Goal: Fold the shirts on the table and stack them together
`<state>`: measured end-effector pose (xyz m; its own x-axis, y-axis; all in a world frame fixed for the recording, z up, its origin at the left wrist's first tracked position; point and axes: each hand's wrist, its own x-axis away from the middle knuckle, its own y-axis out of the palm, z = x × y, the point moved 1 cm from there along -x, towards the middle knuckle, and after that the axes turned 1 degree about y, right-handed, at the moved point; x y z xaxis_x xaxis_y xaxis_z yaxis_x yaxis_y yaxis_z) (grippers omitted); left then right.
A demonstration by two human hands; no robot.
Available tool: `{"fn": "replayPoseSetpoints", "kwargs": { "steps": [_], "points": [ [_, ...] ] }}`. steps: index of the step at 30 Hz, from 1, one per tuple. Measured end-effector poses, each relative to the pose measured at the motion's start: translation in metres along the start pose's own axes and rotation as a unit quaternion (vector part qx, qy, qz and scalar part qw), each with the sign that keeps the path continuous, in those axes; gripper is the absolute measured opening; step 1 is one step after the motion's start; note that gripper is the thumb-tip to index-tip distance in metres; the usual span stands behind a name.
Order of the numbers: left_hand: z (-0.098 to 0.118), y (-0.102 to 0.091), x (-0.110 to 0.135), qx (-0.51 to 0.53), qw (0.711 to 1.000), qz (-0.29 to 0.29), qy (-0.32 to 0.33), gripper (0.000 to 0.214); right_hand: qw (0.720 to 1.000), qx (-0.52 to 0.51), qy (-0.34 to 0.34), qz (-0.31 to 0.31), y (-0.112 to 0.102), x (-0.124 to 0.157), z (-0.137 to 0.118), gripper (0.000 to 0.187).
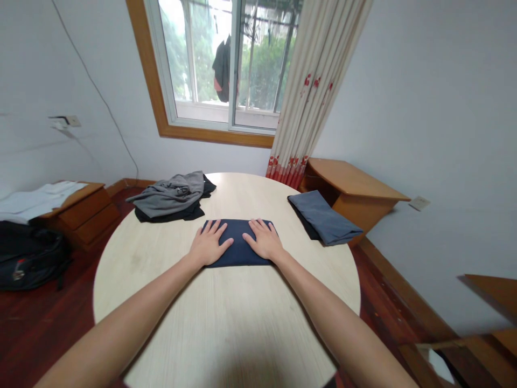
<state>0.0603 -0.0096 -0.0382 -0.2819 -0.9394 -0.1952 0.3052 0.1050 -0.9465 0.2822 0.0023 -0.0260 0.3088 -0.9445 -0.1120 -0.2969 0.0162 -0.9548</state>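
A navy blue piece of folded cloth [239,253], probably a garment, lies flat as a neat rectangle in the middle of the round table [234,307]. My left hand [209,243] rests palm down on its left end, fingers spread. On the right end lies my right hand [264,239], also flat with fingers apart. Neither hand grips the cloth; both press on its top. The parts under my palms are hidden.
A loose heap of grey and black clothes [173,194] sits at the table's back left. Folded grey-blue cloth [325,215] lies on black cloth at the right edge. Beyond stand a wooden desk [355,180], a curtain [311,81] and a drawer cabinet [86,215].
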Motion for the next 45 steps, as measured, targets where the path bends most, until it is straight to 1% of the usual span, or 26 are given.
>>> {"fn": "replayPoseSetpoints", "kwargs": {
  "steps": [3,6,8,10,12,13,15,17,18,20,22,23,25,27,28,30,33,35,37,38,39,40,41,43,44,45],
  "points": [
    [-0.013,-0.003,-0.005,0.005,0.999,-0.024,-0.041,0.073,1.0,-0.016,0.026,-0.006,-0.001,-0.002,0.01,0.071],
    [-0.023,-0.004,-0.009,0.009,0.998,-0.037,-0.058,0.074,0.998,-0.033,0.051,-0.01,-0.001,-0.002,0.017,0.074],
    [-0.025,-0.006,-0.009,0.014,0.997,-0.039,-0.061,0.074,0.997,-0.038,0.063,-0.013,-0.001,-0.002,0.02,0.074],
    [-0.022,-0.008,-0.008,0.014,0.997,-0.031,-0.069,0.072,0.997,-0.038,0.069,-0.013,-0.001,0.0,0.021,0.072],
    [-0.014,-0.012,-0.002,0.0,0.998,-0.004,-0.066,0.068,0.996,-0.034,0.083,-0.007,-0.002,0.001,0.019,0.072],
    [-0.008,-0.013,0.001,-0.008,0.999,0.015,-0.05,0.066,0.995,-0.03,0.095,-0.002,-0.002,0.002,0.018,0.072],
    [0.006,-0.013,0.009,-0.018,0.999,0.043,0.005,0.063,0.992,-0.018,0.128,0.006,-0.003,0.004,0.013,0.072],
    [0.015,-0.01,0.015,-0.028,0.997,0.038,0.061,0.062,0.985,0.007,0.171,0.012,-0.004,0.01,0.006,0.071],
    [0.016,-0.008,0.016,-0.037,0.996,0.029,0.075,0.061,0.98,0.025,0.195,0.012,-0.005,0.015,0.001,0.071],
    [0.012,-0.005,0.014,-0.064,0.995,0.016,0.071,0.058,0.97,0.073,0.233,0.008,-0.009,0.03,-0.012,0.075],
    [0.002,-0.006,0.008,-0.095,0.995,0.018,0.036,0.056,0.962,0.127,0.243,-0.005,-0.015,0.052,-0.029,0.083],
    [-0.004,-0.008,0.005,-0.108,0.994,0.022,0.011,0.056,0.96,0.152,0.233,-0.02,-0.018,0.064,-0.039,0.086],
    [-0.013,-0.015,0.0,-0.126,0.991,0.038,-0.039,0.055,0.962,0.17,0.204,-0.067,-0.027,0.086,-0.056,0.087],
    [-0.016,-0.024,-0.002,-0.127,0.987,0.058,-0.075,0.052,0.968,0.159,0.161,-0.109,-0.039,0.098,-0.069,0.083],
    [-0.015,-0.028,-0.002,-0.122,0.987,0.063,-0.086,0.05,0.971,0.151,0.144,-0.116,-0.045,0.098,-0.072,0.081],
    [-0.01,-0.035,0.0,-0.097,0.988,0.055,-0.102,0.05,0.976,0.139,0.132,-0.101,-0.058,0.085,-0.07,0.078],
    [-0.003,-0.038,0.004,-0.023,0.992,0.024,-0.122,0.053,0.976,0.118,0.173,-0.053,-0.067,0.049,-0.048,0.067],
    [-0.002,-0.034,0.004,0.047,0.99,0.023,-0.127,0.052,0.976,0.075,0.201,-0.039,-0.062,0.027,-0.028,0.059],
    [-0.005,-0.027,0.0,0.131,0.982,0.037,-0.128,0.053,0.978,-0.003,0.203,-0.04,-0.05,0.012,-0.01,0.052],
    [-0.007,-0.023,-0.002,0.184,0.973,0.047,-0.132,0.058,0.979,-0.039,0.197,-0.038,-0.043,0.007,-0.002,0.048],
    [-0.009,-0.018,-0.005,0.248,0.956,0.059,-0.142,0.064,0.979,-0.071,0.188,-0.033,-0.036,0.005,0.004,0.044],
    [-0.01,-0.014,-0.007,0.325,0.93,0.072,-0.157,0.072,0.979,-0.097,0.178,-0.025,-0.029,0.004,0.01,0.04],
    [-0.011,-0.011,-0.01,0.41,0.891,0.084,-0.178,0.079,0.978,-0.121,0.167,-0.016,-0.022,0.003,0.014,0.037],
    [-0.01,-0.007,-0.013,0.571,0.786,0.09,-0.22,0.086,0.974,-0.174,0.146,-0.002,-0.012,0.004,0.022,0.033],
    [-0.008,-0.007,-0.013,0.631,0.735,0.079,-0.233,0.083,0.969,-0.204,0.137,0.003,-0.008,0.004,0.025,0.031],
    [-0.005,-0.008,-0.013,0.677,0.694,0.056,-0.239,0.074,0.963,-0.236,0.129,0.008,-0.005,0.004,0.027,0.031]
  ]
}}
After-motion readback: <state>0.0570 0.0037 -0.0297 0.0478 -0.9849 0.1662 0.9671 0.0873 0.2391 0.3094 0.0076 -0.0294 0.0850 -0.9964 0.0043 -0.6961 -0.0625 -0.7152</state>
